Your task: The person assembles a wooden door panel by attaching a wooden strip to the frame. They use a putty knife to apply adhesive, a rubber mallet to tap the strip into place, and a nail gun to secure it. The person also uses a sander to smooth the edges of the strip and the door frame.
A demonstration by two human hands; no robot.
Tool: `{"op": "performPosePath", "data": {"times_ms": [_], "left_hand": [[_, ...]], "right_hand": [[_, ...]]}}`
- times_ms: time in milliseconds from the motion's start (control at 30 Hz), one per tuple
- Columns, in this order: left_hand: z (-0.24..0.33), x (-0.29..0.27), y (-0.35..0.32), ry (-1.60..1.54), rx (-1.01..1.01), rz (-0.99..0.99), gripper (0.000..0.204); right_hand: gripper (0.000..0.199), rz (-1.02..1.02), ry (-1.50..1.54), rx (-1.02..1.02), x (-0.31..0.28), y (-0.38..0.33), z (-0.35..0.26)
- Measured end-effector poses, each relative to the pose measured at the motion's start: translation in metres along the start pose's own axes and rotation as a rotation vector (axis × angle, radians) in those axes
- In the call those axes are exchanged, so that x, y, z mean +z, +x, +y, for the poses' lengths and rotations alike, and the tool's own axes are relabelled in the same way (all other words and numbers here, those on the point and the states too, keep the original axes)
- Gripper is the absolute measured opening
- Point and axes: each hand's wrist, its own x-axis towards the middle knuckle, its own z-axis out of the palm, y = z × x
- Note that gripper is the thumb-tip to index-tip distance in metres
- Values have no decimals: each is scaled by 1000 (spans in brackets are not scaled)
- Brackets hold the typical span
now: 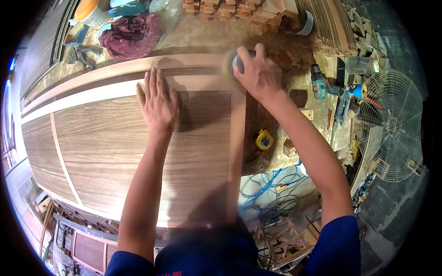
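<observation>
My right hand point(258, 76) is wrapped over a round, dark sander point(235, 65) with a yellowish lower rim, blurred by motion. It sits at the right end of a pale wooden rail point(193, 60), beside the corner of a framed wooden panel point(115, 126). The panel has dark-grained boards inside a lighter frame and lies flat across the bench. On its far frame rail my left hand point(159, 103) rests palm down, fingers stretched toward the pale rail and holding nothing. A narrow dark gap runs between the rail and the panel's frame.
Right of the panel lie a yellow tape measure point(264, 139), a small wood block point(289, 148) and a green cordless drill point(318, 83). A wire-caged fan point(391, 124) stands farther right. Blue cables point(264, 195) tangle below the bench edge. A crumpled maroon bag point(131, 37) lies far left.
</observation>
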Motion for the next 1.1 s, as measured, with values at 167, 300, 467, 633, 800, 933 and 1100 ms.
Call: {"op": "performPosePath", "data": {"times_ms": [167,300,467,633,800,933,1100], "left_hand": [[-11,-1,-4,18,-18,0,63],[-5,-5,-2,-4,-14,3,63],[-4,-4,-1,-11,-19,-11,63],[-5,-3,0,-11,-25,-13,63],[-7,-4,-2,-28,-22,3,63],[-5,-6,-1,-27,-24,-3,63],[0,-6,1,-25,-14,-8,62]], "right_hand": [[47,-148,63,-26,1,-74,-24],[47,-135,128,-71,-1,-122,-33],[43,-194,168,84,-13,-77,-31],[46,-192,134,71,-8,-90,-31],[46,-197,168,85,-8,-98,-34],[44,-128,103,-29,-1,-125,-35],[47,-44,55,11,7,-29,-16]]}}
